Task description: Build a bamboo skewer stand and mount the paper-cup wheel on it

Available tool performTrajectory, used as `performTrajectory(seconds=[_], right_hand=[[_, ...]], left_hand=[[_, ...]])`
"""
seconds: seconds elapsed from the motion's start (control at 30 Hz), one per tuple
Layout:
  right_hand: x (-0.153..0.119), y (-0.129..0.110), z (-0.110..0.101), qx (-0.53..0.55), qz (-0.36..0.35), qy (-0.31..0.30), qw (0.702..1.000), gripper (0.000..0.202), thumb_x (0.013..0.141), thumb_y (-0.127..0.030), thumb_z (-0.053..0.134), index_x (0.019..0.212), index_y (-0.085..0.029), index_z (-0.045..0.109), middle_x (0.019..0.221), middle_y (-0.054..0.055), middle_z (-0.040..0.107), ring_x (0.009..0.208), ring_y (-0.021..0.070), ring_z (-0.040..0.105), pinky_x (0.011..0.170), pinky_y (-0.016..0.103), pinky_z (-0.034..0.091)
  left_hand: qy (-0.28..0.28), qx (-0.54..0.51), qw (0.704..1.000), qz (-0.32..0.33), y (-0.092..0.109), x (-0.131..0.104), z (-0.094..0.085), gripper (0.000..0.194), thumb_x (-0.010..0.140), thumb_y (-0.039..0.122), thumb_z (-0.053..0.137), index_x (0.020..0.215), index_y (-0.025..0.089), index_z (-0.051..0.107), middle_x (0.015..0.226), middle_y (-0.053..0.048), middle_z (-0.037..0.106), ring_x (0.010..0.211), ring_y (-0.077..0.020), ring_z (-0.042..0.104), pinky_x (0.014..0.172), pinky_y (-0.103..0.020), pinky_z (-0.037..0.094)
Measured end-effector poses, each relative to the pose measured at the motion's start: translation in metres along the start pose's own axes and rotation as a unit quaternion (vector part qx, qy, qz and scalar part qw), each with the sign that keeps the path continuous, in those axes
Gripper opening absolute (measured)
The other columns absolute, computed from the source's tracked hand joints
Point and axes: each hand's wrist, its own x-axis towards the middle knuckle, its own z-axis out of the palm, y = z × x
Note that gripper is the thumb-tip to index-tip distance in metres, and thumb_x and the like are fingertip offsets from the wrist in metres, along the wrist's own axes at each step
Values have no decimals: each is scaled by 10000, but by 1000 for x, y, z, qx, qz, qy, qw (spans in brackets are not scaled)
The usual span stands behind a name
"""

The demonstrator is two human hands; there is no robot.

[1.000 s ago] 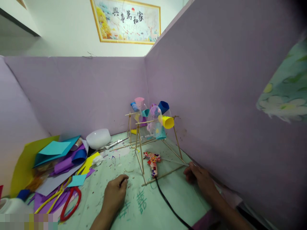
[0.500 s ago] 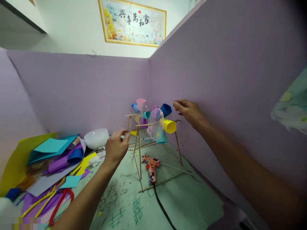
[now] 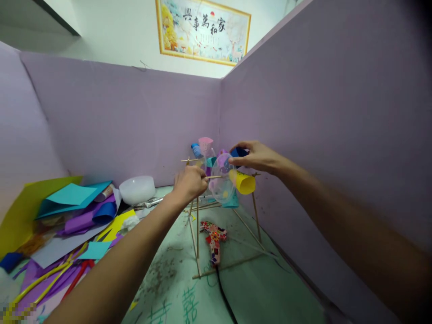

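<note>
A frame of thin wooden sticks (image 3: 197, 234) stands on the green tabletop, carrying a wheel with a clear plastic disc (image 3: 221, 191). Rolled paper cups ring the wheel, among them a yellow cup (image 3: 245, 183), a teal cup (image 3: 231, 200) and a dark blue cup (image 3: 239, 151). My left hand (image 3: 191, 182) is closed at the frame's top left, around the end of the wooden axle stick (image 3: 214, 177). My right hand (image 3: 256, 156) has its thumb and fingers around the dark blue cup, which it partly hides. Behind, a similar wheel with a pink cup (image 3: 205, 145) shows in part.
Under the frame lies a flower-patterned glue gun (image 3: 214, 243) with a black cord (image 3: 223, 290). To the left are a white bowl (image 3: 137, 189), coloured paper sheets (image 3: 72, 196) and yellow pipe cleaners (image 3: 50, 285). Purple panels (image 3: 135, 121) wall in the table at the back and sides.
My left hand has moved right and up onto the frame's top stick. My right hand has moved left from beside the wheel onto the dark blue cup. The view has shifted slightly.
</note>
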Motion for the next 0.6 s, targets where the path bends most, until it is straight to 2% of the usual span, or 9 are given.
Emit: performTrajectory(seconds=[0.17,0.37,0.47,0.6], right_hand=[[-2,-14,-1,-70,-58,-22,996,309,649,-274,655,941,-179,677,607,-28,515,542,85,442,499,208,337],[-3,-22,-2,-151,-94,-9,984,307,648,-296,623,933,-206,691,620,-17,565,546,97,480,509,213,355],[-2,-24,-1,-184,-101,-3,978,314,653,-310,610,949,-236,688,674,-4,623,580,123,530,526,230,377],[1,-23,1,-214,-109,-5,971,327,643,-329,628,956,-260,691,850,12,685,717,169,591,592,257,407]], left_hand=[[-32,55,998,18,4,-1,-5,236,739,373,545,698,226,725,679,-57,682,636,-180,600,560,-281,396],[-42,97,994,19,10,-1,-7,235,747,348,530,770,241,737,772,-78,709,736,-217,625,589,-296,402],[-45,108,993,19,12,-1,-6,229,741,336,532,778,245,739,784,-79,713,744,-212,627,595,-290,403],[-42,114,992,21,14,0,-4,228,733,330,534,781,245,740,775,-83,710,732,-218,626,588,-294,399]])
